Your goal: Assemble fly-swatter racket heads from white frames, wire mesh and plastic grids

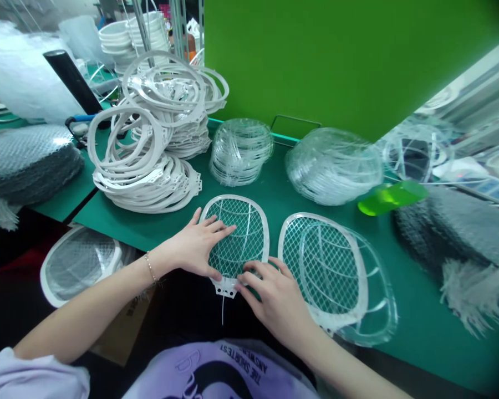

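At the near edge of the worktop (pixel 278 191), a white racket head (pixel 243 246). Probably light, stiff at the rim (pixel 265 230), bendy and easy to hurt across the mesh (pixel 233 257). Left grip (pixel 197 244) spread wide over the mesh; right grip (pixel 274 293) curled narrow by the bottom tab (pixel 224 287), maybe pinching, hard to tell. Best held by the rim.

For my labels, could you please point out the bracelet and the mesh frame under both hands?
Bracelet (pixel 150 267): head view, middle of its visible band.
Mesh frame (pixel 243 244): head view, near its mesh's middle.
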